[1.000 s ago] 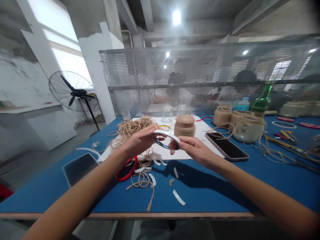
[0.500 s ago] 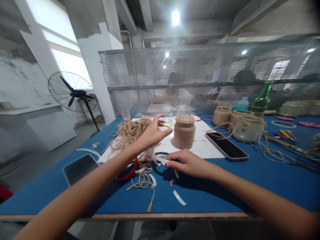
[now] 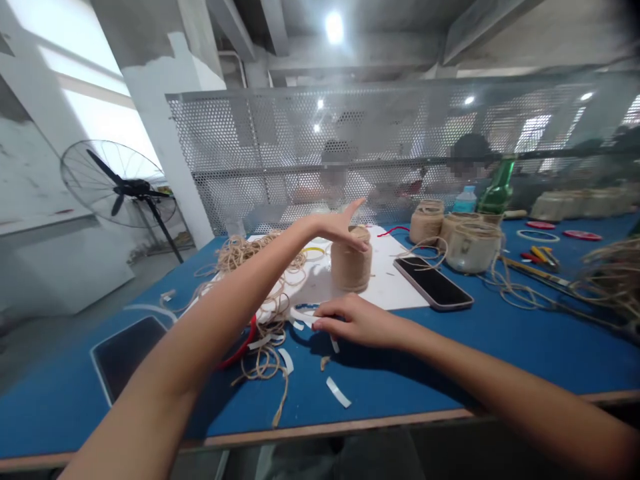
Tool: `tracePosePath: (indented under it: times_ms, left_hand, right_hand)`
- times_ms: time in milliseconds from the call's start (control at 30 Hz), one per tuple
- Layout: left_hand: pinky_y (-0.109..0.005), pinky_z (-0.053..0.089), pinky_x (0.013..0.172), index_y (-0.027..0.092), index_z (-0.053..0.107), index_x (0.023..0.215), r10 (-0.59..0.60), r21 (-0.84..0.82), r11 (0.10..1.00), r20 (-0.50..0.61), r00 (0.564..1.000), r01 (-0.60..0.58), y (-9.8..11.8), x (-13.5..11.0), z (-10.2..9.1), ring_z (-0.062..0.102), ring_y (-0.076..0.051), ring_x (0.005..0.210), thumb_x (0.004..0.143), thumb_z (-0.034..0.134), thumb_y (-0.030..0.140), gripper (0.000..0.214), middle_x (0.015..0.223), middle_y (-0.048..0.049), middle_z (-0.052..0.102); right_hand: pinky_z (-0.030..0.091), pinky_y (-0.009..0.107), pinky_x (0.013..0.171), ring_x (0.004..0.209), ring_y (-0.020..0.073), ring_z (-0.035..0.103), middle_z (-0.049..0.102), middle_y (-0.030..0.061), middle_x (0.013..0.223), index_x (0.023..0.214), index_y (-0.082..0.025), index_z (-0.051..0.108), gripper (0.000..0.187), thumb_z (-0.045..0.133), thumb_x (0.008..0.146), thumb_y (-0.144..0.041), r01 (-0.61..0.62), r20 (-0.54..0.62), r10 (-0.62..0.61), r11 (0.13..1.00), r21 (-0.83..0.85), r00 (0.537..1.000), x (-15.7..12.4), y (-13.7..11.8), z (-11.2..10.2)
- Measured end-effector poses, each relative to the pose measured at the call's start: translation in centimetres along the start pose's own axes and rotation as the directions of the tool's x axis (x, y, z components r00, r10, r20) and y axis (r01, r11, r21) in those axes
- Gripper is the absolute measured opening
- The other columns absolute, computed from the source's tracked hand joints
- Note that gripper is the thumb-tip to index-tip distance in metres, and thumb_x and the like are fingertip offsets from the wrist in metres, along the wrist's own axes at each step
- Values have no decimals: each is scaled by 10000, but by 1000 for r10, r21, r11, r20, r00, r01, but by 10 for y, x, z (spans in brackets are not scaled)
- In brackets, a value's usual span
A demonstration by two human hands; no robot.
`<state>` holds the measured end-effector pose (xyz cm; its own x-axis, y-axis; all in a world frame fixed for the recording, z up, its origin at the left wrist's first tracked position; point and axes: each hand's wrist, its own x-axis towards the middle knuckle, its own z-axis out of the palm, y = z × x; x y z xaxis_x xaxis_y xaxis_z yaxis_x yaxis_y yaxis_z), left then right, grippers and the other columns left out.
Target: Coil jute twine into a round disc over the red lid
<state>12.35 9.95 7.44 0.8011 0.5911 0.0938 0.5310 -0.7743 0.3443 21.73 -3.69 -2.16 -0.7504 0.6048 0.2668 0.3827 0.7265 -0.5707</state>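
Note:
My left hand (image 3: 340, 227) reaches over the top of a jar (image 3: 350, 270) wrapped in brown twine. Its thumb points up and its fingers stretch across the jar's upper side; whether they press on it I cannot tell. Low in front of the jar, my right hand (image 3: 353, 321) pinches a thin white ring (image 3: 302, 319) with a dark inner side, between thumb and fingers. Short white strips (image 3: 339, 392) lie on the blue table near it. Left of the jar is a loose heap of twine (image 3: 250, 252), partly behind my left forearm.
A phone (image 3: 434, 283) lies right of the white sheet (image 3: 395, 287). Beyond it stand twine-wrapped jars (image 3: 427, 223), a glass jar (image 3: 473, 250) and a green bottle (image 3: 497, 190). A dark flat panel (image 3: 125, 357) lies at left. A perforated screen (image 3: 280, 147) closes the back.
My left hand has moved right, from beside the twine-wrapped jar to over its top. My right hand still holds the white ring. The whole view has shifted slightly.

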Motion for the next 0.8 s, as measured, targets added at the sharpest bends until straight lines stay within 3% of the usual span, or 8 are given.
tracePosePath:
  times_ms: [133,300,467,533,667,800]
  left_hand:
    - [-417,366,876,164,-49,1387,67,4,998,-67,996,-66,-2,-2,3,472,-307,1090,539,657,331,1116,1383,-224,222]
    - [-428,378,848,183,-76,1384,40,1,999,-78,996,-41,-3,-2,2,514,-290,1015,539,646,306,1118,1273,-203,395]
    - [-425,368,862,186,-24,1386,64,1,998,-119,991,-64,2,-3,-3,496,-295,1036,545,667,355,1101,1336,-206,303]
    - [-424,361,869,166,-26,1385,63,17,998,-131,989,-61,5,-7,-10,487,-306,1049,555,673,381,1106,1306,-207,338]
    - [-412,376,842,198,-26,1382,37,58,998,-189,981,-27,11,-33,-28,530,-300,985,573,681,419,1097,1159,-166,486]
    - [-361,399,801,238,10,1382,30,94,995,-156,987,-15,13,-83,-27,569,-257,898,600,667,428,1039,1050,-107,560]
  right_hand:
    - [334,193,537,560,95,508,582,3,619,798,-136,607,309,394,876,-346,12,-18,-12,1000,-9,1000,-2,2,-2]
    - [336,194,538,557,90,511,575,-3,608,753,-140,591,311,394,877,-345,16,-34,-16,1000,3,999,-3,0,-5]
    - [344,197,543,559,92,514,576,0,608,749,-139,590,311,393,877,-343,9,-20,-9,1000,16,1000,-3,-1,-6]
    - [347,201,548,566,97,517,581,5,614,754,-138,599,315,398,874,-349,17,-25,-17,1000,10,1000,-3,-3,-6]
    - [361,201,554,563,94,517,583,1,614,793,-146,618,294,410,867,-340,17,17,-18,998,54,1000,-7,-14,-14]
    - [383,186,525,555,85,503,553,-10,609,851,-153,637,280,428,854,-340,-23,255,-33,976,214,966,-21,-35,-38]
